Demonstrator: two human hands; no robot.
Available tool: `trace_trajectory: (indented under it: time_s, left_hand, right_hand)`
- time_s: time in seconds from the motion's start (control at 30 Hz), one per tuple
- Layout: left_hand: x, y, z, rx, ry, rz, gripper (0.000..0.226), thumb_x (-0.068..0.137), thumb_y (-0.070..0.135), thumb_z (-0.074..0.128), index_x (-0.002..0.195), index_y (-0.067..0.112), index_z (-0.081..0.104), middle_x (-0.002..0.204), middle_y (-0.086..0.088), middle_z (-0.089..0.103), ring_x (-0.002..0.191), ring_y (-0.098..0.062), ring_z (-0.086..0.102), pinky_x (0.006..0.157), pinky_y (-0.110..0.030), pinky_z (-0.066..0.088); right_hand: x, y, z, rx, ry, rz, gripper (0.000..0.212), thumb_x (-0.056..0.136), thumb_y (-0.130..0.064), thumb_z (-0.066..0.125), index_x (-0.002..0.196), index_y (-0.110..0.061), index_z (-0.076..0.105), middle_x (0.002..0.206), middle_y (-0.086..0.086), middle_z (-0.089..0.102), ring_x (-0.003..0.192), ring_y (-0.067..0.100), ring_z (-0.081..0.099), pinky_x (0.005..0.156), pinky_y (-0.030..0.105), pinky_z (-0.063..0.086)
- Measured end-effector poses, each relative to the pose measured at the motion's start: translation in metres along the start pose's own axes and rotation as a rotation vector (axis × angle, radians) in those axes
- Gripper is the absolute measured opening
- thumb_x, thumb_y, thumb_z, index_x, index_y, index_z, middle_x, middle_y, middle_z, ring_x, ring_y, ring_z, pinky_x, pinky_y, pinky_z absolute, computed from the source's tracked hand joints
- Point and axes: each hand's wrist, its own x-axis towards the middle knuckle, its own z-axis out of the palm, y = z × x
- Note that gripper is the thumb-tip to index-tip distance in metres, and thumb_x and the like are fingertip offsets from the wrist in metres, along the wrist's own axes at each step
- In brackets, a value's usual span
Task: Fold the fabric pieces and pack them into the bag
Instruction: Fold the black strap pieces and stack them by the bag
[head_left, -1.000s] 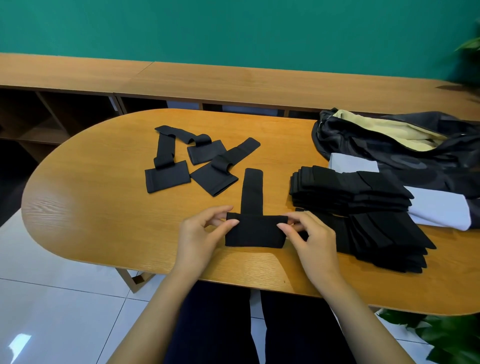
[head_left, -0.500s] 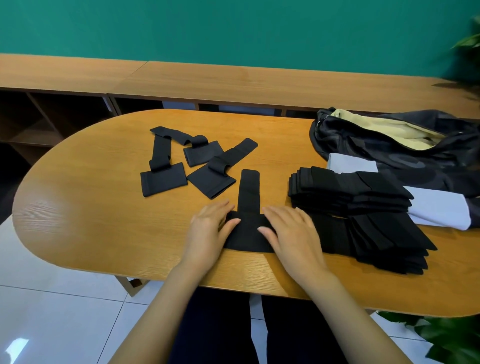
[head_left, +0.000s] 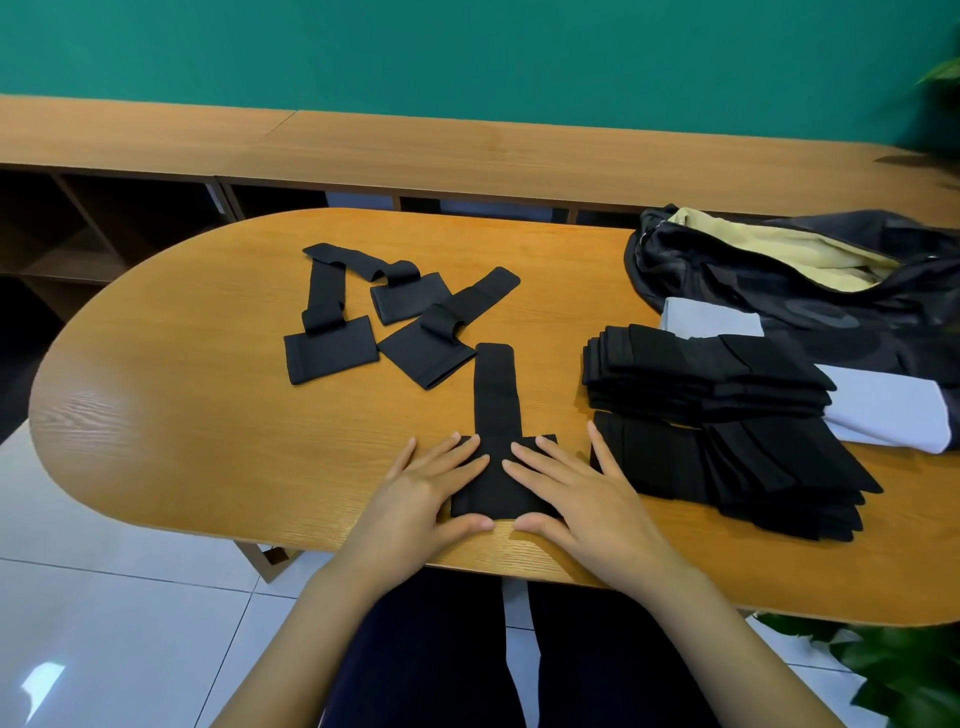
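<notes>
The left hand (head_left: 426, 488) and right hand (head_left: 576, 493) are lying flat, fingers straight and slightly spread, pressing the wide end of a black T-shaped fabric piece (head_left: 493, 415) onto the oval wood-grain table (head_left: 182, 415) near its front edge. Its narrow strap is pointing away between them. The soft dark bag with yellow lining (head_left: 779, 291) is slumping at far right.

Matt black cloth piece (head_left: 494, 395) on glossy wood-grain table (head_left: 208, 426)
</notes>
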Motion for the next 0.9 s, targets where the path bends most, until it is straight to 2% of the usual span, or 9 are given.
trace_trajectory:
  time_s: [0.07,0.17,0.3,0.47,0.6,0.77,0.9]
  left_hand:
    - [-0.003,0.002,0.000,0.027,-0.006,0.012,0.078,0.084,0.075,0.034,0.149,0.033,0.032,0.156,0.020,0.015,0.147,0.002,0.004,0.120,-0.029,-0.006]
    - [-0.005,0.004,0.000,0.066,0.004,0.044,0.080,0.084,0.076,0.019,0.149,0.031,0.034,0.156,0.018,0.016,0.147,0.001,0.005,0.118,-0.024,-0.010]
    - [-0.007,0.006,-0.002,0.013,0.034,0.035,0.077,0.087,0.072,0.013,0.143,0.029,0.046,0.155,0.014,0.029,0.146,0.000,0.012,0.118,-0.024,-0.008]
    - [-0.009,0.005,-0.001,-0.096,0.092,0.024,0.077,0.088,0.076,0.017,0.135,0.030,0.056,0.148,0.015,0.042,0.143,0.003,0.021,0.120,-0.026,-0.002]
    - [-0.011,0.005,-0.002,-0.126,0.142,0.040,0.066,0.087,0.073,0.033,0.128,0.031,0.062,0.137,0.016,0.055,0.138,0.006,0.033,0.122,-0.033,0.005]
    - [-0.012,0.007,-0.003,-0.135,0.263,0.046,0.058,0.092,0.067,0.035,0.120,0.028,0.068,0.120,0.014,0.068,0.123,0.005,0.051,0.119,-0.036,0.020]
    - [-0.010,0.016,-0.008,-0.210,0.360,0.030,0.055,0.095,0.065,0.035,0.116,0.028,0.069,0.105,0.016,0.071,0.102,0.003,0.061,0.110,-0.036,0.037]
  right_hand:
    - [-0.002,0.000,-0.002,0.038,-0.016,-0.005,0.075,0.088,-0.075,0.010,0.152,-0.039,0.025,0.157,-0.020,0.016,0.144,0.000,0.000,0.114,0.041,-0.025]
    - [-0.003,0.000,-0.005,0.079,-0.011,-0.007,0.073,0.088,-0.075,0.017,0.152,-0.040,0.024,0.156,-0.024,0.015,0.140,-0.006,-0.006,0.112,0.034,-0.030]
    - [-0.006,0.003,-0.007,0.128,0.061,-0.020,0.069,0.089,-0.072,0.028,0.147,-0.036,0.038,0.152,-0.020,0.033,0.139,-0.009,0.008,0.113,0.027,-0.027]
    - [-0.007,0.004,-0.006,0.176,0.155,-0.008,0.068,0.091,-0.069,0.016,0.138,-0.035,0.052,0.141,-0.020,0.050,0.135,-0.010,0.027,0.118,0.028,-0.018]
    - [-0.006,0.004,-0.008,0.254,0.227,0.028,0.075,0.090,-0.074,0.009,0.129,-0.035,0.061,0.129,-0.019,0.061,0.124,-0.014,0.039,0.119,0.025,-0.014]
    - [-0.006,0.001,-0.018,0.351,0.308,0.057,0.066,0.091,-0.071,0.019,0.116,-0.034,0.068,0.110,-0.015,0.071,0.108,-0.019,0.040,0.116,0.016,-0.012]
    - [-0.005,0.000,-0.021,0.420,0.349,0.096,0.054,0.091,-0.068,0.030,0.110,-0.036,0.068,0.097,-0.019,0.071,0.102,-0.012,0.053,0.118,0.017,-0.002]
